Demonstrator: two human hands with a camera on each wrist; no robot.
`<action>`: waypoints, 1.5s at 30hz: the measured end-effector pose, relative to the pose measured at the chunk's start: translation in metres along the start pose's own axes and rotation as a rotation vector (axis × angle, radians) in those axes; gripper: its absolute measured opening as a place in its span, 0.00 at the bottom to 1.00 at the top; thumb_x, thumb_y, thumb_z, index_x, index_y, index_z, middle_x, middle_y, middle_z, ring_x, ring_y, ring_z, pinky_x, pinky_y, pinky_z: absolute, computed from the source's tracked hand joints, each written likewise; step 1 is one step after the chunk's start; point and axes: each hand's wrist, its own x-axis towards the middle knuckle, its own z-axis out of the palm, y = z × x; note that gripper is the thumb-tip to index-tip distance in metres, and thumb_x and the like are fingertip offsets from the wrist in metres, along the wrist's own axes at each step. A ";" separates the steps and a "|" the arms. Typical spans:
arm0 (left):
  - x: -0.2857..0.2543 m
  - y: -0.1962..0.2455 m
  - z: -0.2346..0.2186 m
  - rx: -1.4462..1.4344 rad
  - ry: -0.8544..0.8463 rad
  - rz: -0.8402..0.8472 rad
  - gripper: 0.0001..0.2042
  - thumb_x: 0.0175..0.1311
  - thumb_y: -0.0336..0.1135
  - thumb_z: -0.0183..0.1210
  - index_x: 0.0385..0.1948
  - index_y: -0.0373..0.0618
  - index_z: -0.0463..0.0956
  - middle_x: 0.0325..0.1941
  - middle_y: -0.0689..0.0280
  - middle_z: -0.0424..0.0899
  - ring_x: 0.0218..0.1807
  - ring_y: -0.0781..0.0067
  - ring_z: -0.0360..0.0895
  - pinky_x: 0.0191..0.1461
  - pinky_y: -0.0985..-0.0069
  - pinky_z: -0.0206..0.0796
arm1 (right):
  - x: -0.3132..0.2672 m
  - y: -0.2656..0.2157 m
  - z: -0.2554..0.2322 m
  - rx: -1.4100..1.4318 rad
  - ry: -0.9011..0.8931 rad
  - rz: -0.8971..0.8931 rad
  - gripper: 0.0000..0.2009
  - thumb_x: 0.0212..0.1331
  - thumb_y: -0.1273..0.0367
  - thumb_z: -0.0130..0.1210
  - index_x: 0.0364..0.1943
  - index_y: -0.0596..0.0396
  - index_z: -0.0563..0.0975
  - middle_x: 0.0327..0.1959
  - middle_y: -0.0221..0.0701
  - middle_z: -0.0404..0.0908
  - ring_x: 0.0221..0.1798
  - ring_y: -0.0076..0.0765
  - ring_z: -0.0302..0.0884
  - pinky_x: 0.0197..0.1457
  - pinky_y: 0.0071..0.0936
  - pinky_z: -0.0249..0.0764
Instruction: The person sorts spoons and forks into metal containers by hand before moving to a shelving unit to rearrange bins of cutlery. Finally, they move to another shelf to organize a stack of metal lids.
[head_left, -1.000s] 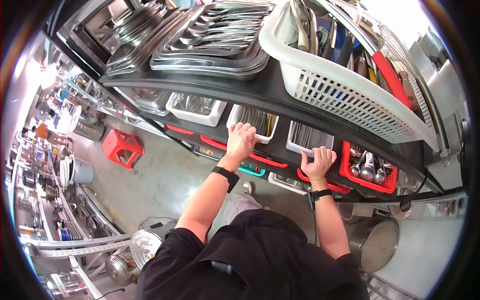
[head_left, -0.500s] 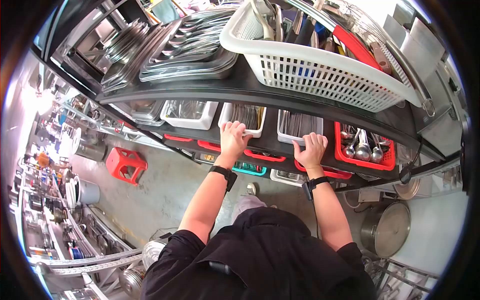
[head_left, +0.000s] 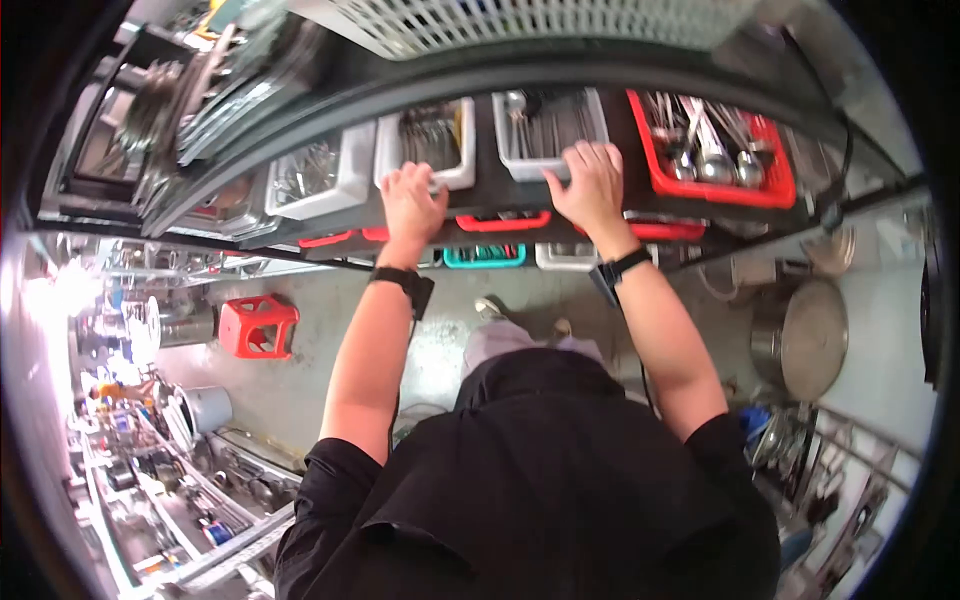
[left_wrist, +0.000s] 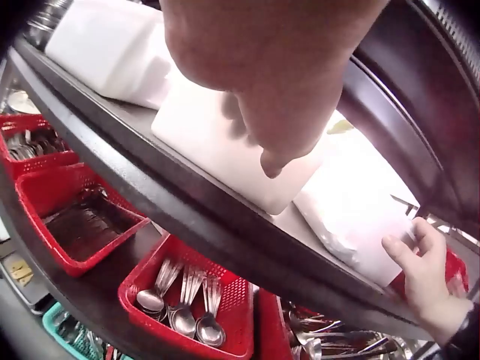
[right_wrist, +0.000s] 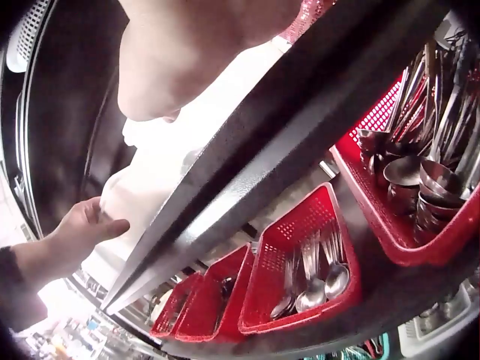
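Note:
On the middle shelf, my left hand [head_left: 413, 208] grips the front rim of a white plastic bin [head_left: 458, 178] of upright-packed metal cutlery. My right hand [head_left: 590, 195] holds the front rim of a second whitish bin [head_left: 520, 172], with its fingers over the edge and the thumb spread to the left. Cutlery with dark, thin handles fills that bin. In the left wrist view, the left hand hangs over the pale front wall of its bin [left_wrist: 195, 135]. The right wrist view shows the right hand [right_wrist: 202, 60] from below, its fingertips largely hidden.
A third white bin [head_left: 330, 185] stands left, and a red basket [head_left: 725, 190] of ladles stands right. Overhead, the upper shelf edge [head_left: 480, 75] carries a white slotted basket [head_left: 520, 25]. Red baskets of spoons [left_wrist: 187, 300] line the shelf below. A red stool [head_left: 257, 327] is on the floor.
The head view has tilted down and moved in, so the upper shelf has slid upward in frame. Both hands remain at the rims of the same two bins.

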 end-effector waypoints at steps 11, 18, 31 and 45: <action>-0.002 -0.003 -0.008 -0.007 -0.059 0.067 0.17 0.56 0.39 0.69 0.45 0.47 0.77 0.48 0.60 0.79 0.55 0.51 0.76 0.64 0.53 0.65 | 0.020 -0.044 0.007 -0.187 -0.209 0.138 0.20 0.46 0.52 0.77 0.34 0.50 0.84 0.39 0.32 0.86 0.50 0.42 0.82 0.58 0.43 0.69; -0.001 -0.018 -0.015 -0.085 -0.108 0.192 0.16 0.58 0.40 0.68 0.46 0.49 0.76 0.47 0.63 0.79 0.55 0.55 0.76 0.61 0.55 0.66 | 0.012 -0.053 0.001 -0.217 -0.229 0.203 0.19 0.49 0.52 0.75 0.31 0.51 0.85 0.36 0.33 0.87 0.50 0.41 0.83 0.61 0.43 0.70; -0.003 -0.018 -0.005 -0.205 -0.010 0.219 0.16 0.57 0.36 0.66 0.48 0.49 0.77 0.46 0.63 0.79 0.53 0.56 0.76 0.61 0.55 0.64 | -0.073 -0.132 -0.068 -0.187 -0.195 0.252 0.20 0.42 0.54 0.78 0.22 0.51 0.78 0.28 0.30 0.79 0.40 0.40 0.78 0.52 0.39 0.66; -0.003 -0.019 -0.017 -0.179 -0.106 0.177 0.19 0.58 0.37 0.67 0.52 0.48 0.77 0.49 0.62 0.79 0.57 0.56 0.75 0.66 0.57 0.62 | -0.011 -0.078 -0.015 -0.176 -0.106 0.172 0.19 0.36 0.58 0.78 0.21 0.51 0.78 0.28 0.32 0.81 0.41 0.43 0.80 0.53 0.42 0.68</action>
